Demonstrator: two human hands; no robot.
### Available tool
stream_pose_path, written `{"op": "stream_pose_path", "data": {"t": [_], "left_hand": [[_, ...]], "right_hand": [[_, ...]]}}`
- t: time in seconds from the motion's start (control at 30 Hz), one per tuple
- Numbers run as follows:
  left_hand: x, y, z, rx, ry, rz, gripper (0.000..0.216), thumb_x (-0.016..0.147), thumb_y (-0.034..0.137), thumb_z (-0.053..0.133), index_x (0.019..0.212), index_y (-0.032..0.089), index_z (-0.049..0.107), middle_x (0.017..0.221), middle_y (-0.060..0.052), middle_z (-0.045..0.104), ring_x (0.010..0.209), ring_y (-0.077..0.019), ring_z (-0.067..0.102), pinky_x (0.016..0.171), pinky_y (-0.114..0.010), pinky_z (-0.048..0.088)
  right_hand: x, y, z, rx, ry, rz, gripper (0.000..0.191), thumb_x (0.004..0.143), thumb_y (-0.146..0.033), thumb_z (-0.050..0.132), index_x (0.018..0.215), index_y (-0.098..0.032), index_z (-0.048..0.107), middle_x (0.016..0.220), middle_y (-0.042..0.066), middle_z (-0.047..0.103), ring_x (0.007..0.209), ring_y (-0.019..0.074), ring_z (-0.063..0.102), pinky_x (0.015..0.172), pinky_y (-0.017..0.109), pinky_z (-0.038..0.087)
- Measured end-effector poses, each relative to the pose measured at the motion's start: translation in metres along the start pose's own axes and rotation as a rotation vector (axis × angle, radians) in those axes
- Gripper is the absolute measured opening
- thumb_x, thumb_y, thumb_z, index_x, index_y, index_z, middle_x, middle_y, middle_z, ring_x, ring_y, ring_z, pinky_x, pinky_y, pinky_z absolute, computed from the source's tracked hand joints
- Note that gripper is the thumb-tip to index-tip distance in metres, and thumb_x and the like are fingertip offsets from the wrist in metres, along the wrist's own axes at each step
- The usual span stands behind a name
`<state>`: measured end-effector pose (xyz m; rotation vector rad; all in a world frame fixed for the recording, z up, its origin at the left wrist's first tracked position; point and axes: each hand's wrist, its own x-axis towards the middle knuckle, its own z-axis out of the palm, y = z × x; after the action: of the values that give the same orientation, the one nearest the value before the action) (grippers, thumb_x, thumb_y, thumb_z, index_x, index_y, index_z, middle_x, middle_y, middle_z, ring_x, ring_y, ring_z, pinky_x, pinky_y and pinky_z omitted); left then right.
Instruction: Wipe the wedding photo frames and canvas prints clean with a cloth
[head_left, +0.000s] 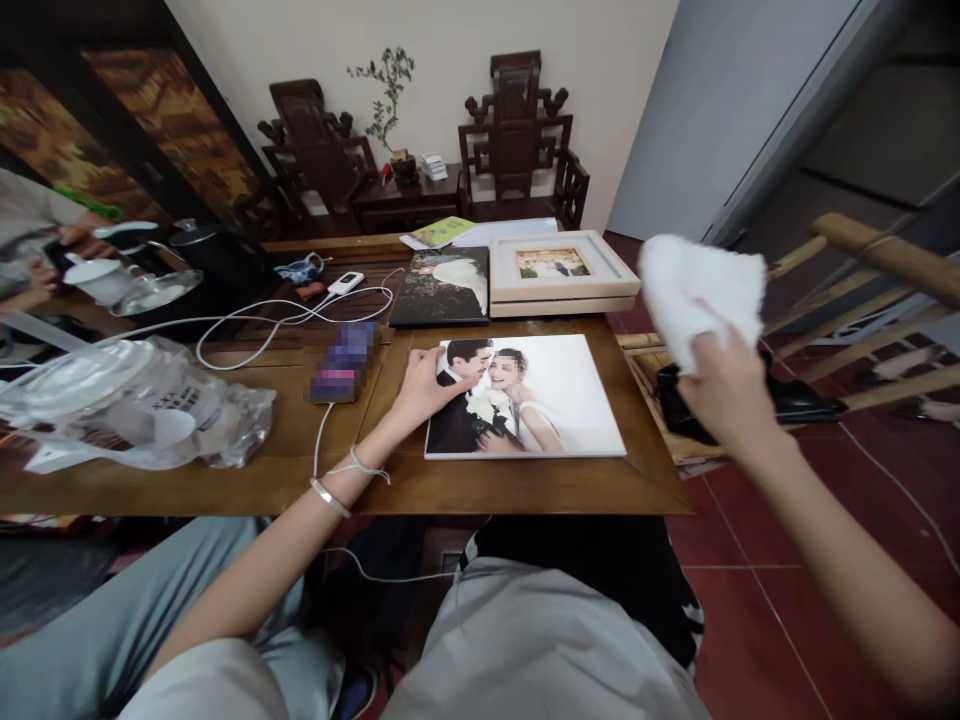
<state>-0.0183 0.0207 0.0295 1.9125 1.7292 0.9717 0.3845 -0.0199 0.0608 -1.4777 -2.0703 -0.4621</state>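
One view, head. Print [589,400] lies flat, face up, near the desk's [390,490] front edge, likely for reach. Your left hand [426,390] seemingly steadies its left side, fingers spread, unclenched. Your right hand [721,385] grasps a cloth [694,290], raised off the print. Frame [619,268] sits behind.

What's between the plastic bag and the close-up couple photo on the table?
Head view: the phone, screen pixelated, and its white cable, then the left hand, touching the photo at its left side.
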Motion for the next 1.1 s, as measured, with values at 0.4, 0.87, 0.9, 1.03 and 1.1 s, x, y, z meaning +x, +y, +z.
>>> {"op": "stream_pose_path", "data": {"t": [0.4, 0.87, 0.9, 1.03, 1.1], "left_hand": [[-0.058, 0.002, 0.006, 0.076, -0.130, 0.346, 0.050, 0.101, 0.037, 0.055, 0.149, 0.024, 0.048, 0.171, -0.017, 0.025, 0.159, -0.0334, 0.024, 0.126, -0.058, 0.026], [-0.033, 0.000, 0.011, 0.022, -0.168, 0.320, 0.051, 0.094, 0.034, 0.061, 0.143, 0.021, 0.060, 0.162, -0.015, 0.046, 0.155, -0.0305, 0.037, 0.126, -0.057, 0.030], [-0.032, 0.000, 0.010, 0.020, -0.163, 0.327, 0.051, 0.093, 0.035, 0.062, 0.142, 0.020, 0.062, 0.160, -0.015, 0.048, 0.154, -0.0302, 0.038, 0.126, -0.056, 0.031], [-0.030, 0.001, 0.010, 0.012, -0.154, 0.321, 0.049, 0.091, 0.033, 0.065, 0.138, 0.020, 0.065, 0.157, -0.015, 0.053, 0.152, -0.0312, 0.042, 0.125, -0.056, 0.033], [-0.031, 0.002, 0.010, 0.009, -0.149, 0.307, 0.048, 0.092, 0.036, 0.065, 0.137, 0.021, 0.066, 0.157, -0.015, 0.053, 0.152, -0.0316, 0.042, 0.125, -0.057, 0.033]], "right_hand": [[-0.036, -0.073, 0.009, 0.281, -0.336, -0.483, 0.060, 0.075, 0.013, 0.038, 0.112, -0.024, 0.068, 0.158, 0.011, 0.052, 0.152, 0.0340, 0.037, 0.116, 0.067, 0.040], [-0.019, -0.063, 0.019, 0.305, -0.295, -0.455, 0.052, 0.071, 0.010, 0.045, 0.109, -0.020, 0.065, 0.150, 0.019, 0.059, 0.147, 0.0355, 0.047, 0.115, 0.063, 0.043], [-0.017, -0.060, 0.018, 0.305, -0.296, -0.439, 0.051, 0.071, 0.008, 0.046, 0.111, -0.020, 0.064, 0.149, 0.021, 0.059, 0.144, 0.0354, 0.050, 0.114, 0.060, 0.046], [0.007, -0.049, 0.023, 0.252, -0.326, -0.425, 0.055, 0.070, 0.002, 0.048, 0.120, -0.020, 0.061, 0.139, 0.022, 0.063, 0.129, 0.0352, 0.062, 0.098, 0.049, 0.056], [0.027, -0.047, 0.030, 0.234, -0.359, -0.440, 0.058, 0.071, 0.001, 0.048, 0.123, -0.021, 0.060, 0.125, 0.018, 0.069, 0.117, 0.0334, 0.066, 0.088, 0.042, 0.056]]}}
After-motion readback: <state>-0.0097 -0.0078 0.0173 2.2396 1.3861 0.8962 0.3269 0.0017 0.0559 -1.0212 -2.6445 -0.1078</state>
